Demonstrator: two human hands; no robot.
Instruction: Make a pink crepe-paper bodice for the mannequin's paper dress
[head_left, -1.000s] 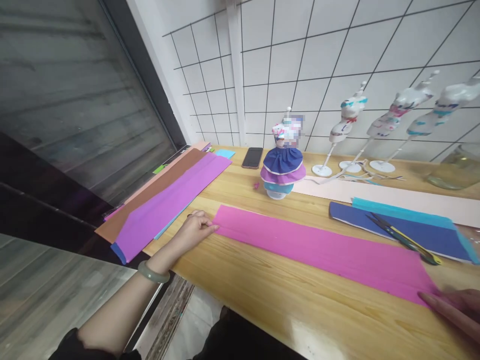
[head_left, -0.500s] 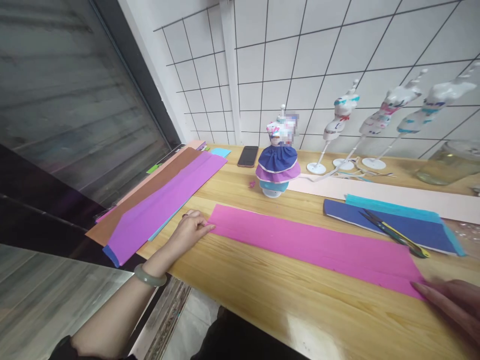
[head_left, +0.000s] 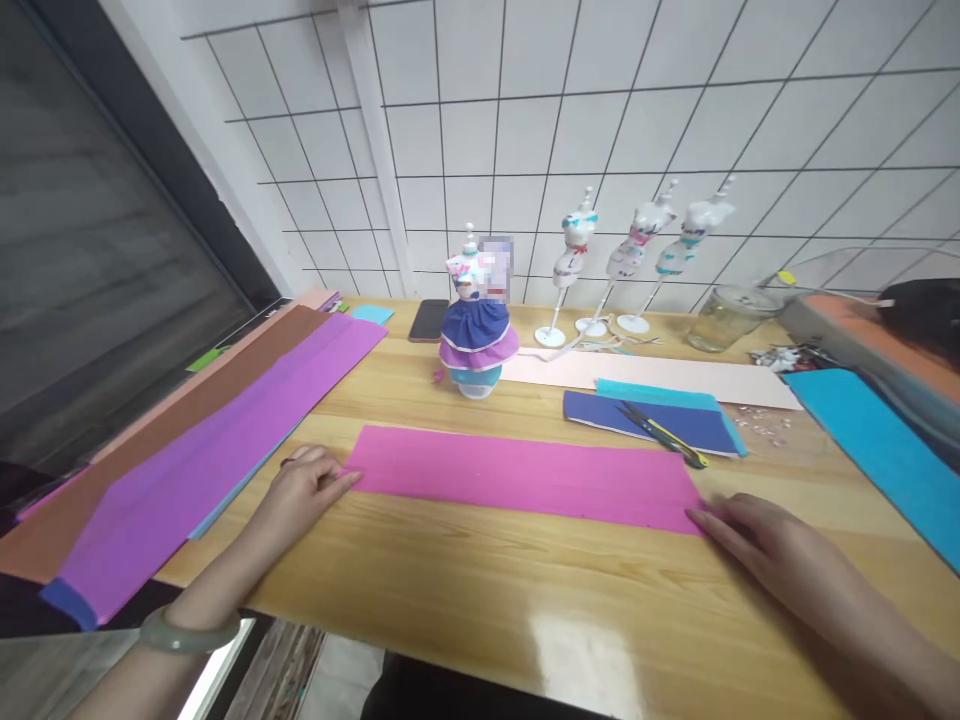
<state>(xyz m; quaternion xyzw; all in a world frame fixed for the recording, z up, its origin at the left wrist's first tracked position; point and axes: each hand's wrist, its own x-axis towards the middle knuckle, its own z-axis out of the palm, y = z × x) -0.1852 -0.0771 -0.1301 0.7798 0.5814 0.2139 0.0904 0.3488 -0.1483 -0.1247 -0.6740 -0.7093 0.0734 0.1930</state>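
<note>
A long pink strip (head_left: pixel 525 480) lies flat across the wooden table (head_left: pixel 465 590). At its left end, my left hand (head_left: pixel 307 485) pinches the near corner between thumb and fingers. My right hand (head_left: pixel 757 535) grips the near corner at the right end, fingertips pressed together on the edge. Beyond the strip stands a small dress form (head_left: pixel 477 330) wearing a tiered skirt in blue, purple and teal. Scissors (head_left: pixel 664 435) rest on folded blue material (head_left: pixel 600 411) behind the strip's right end.
Purple and brown sheets (head_left: pixel 247 430) lie at the left. A phone (head_left: pixel 430 320), three bare dress forms (head_left: pixel 576 250) and a glass jar (head_left: pixel 731 318) stand or lie near the wall. A pale strip (head_left: pixel 675 376) and a bright blue sheet (head_left: pixel 870 430) are to the right.
The view has swung to the right, so everything appears further left and more of the table's right side shows. Both hands still hold the pink strip's ends.
</note>
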